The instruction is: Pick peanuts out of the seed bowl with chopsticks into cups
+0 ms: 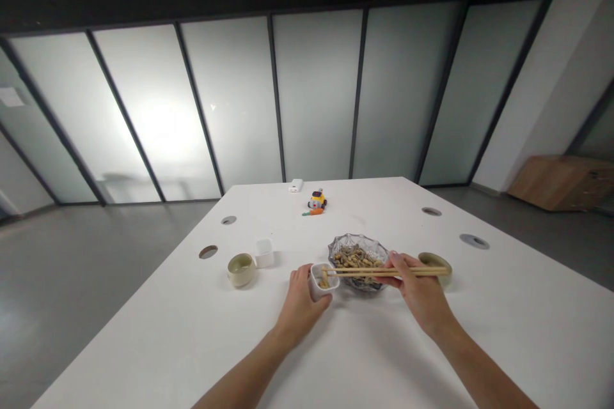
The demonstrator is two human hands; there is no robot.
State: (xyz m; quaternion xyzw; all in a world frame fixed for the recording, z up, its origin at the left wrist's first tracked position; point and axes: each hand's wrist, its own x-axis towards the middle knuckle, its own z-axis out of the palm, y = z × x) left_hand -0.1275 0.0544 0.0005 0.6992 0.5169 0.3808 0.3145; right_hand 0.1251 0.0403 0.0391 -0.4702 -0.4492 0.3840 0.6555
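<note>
Two chopsticks [364, 270] in the right hand [417, 289]

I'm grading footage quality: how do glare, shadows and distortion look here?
In the head view, glare whitens a frosted glass panel at left; a soft shadow lies on the white table near the right hand; dark frames splay apart upward, suggesting wide-angle distortion.

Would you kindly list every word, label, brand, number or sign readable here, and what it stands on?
No readable text shows.
White object at the back: tiny marks, too small to read.
Pale sheet at far left: too blurred to tell if it bears print.
Toy vehicle: too small to tell.
</note>
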